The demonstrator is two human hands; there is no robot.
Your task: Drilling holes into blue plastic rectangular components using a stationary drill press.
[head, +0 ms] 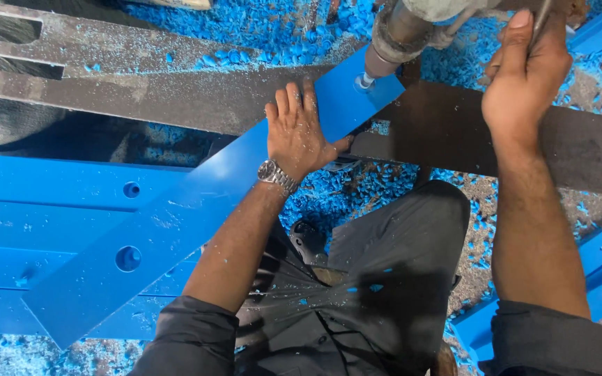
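Blue shavings (259, 28) litter the floor around a dark steel bar (175, 97) crossing the frame. At centre, the left hand (299, 132) lies flat, fingers spread, pinning a long blue plate (175, 216) under the drill spindle (384, 52), seemingly to steady it. At upper right, the right hand (524, 76) is closed around a thin lever (543, 17).

Under my left hand (299, 132) the blue strip (196, 209) felt smooth, matt, probably plastic. The drill chuck (393, 38) was dull grey metal. The bench plate (447, 129) was dark, rough-looking steel, littered with curly blue shavings (273, 28). My watch (276, 175) shone metallic.
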